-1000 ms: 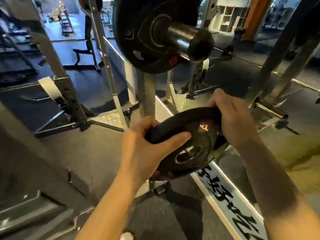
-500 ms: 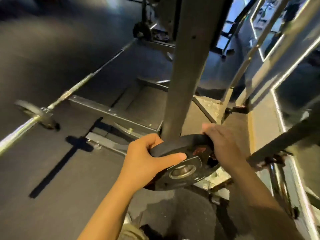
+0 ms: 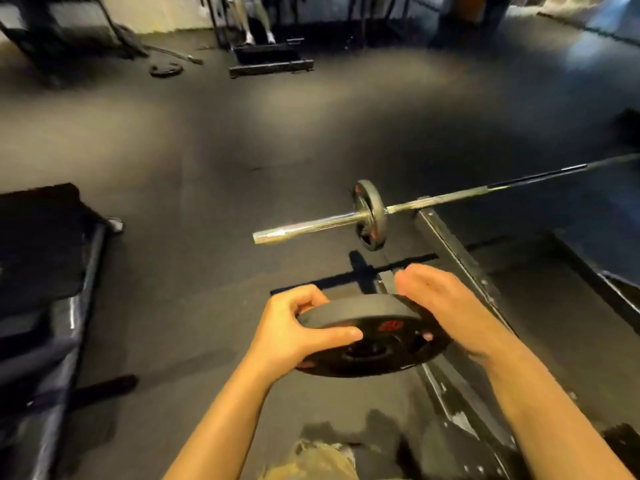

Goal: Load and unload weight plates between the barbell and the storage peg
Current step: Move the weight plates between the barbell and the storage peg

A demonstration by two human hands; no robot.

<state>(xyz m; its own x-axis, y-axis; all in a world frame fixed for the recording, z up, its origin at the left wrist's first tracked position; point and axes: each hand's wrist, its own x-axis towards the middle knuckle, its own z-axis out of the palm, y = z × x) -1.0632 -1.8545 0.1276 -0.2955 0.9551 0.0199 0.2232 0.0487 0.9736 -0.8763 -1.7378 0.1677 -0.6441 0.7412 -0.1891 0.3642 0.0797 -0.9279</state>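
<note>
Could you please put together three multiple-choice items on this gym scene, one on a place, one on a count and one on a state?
1. Where is the barbell?
A. Low over the floor, ahead of the hands
B. Racked at head height
C. Held in both hands

2. How many plates lie flat on the floor in the far left background?
A. None
B. One
C. Four

3. How is the carried plate held?
A. One-handed, by the left alone
B. Resting on the floor
C. Between both hands, roughly flat

Answers: 1 A, the bar with its loaded plate sits low beyond the hands. 2 B, a single floor plate shows. 3 C, the left hand grips one rim and the right hand the other.
</note>
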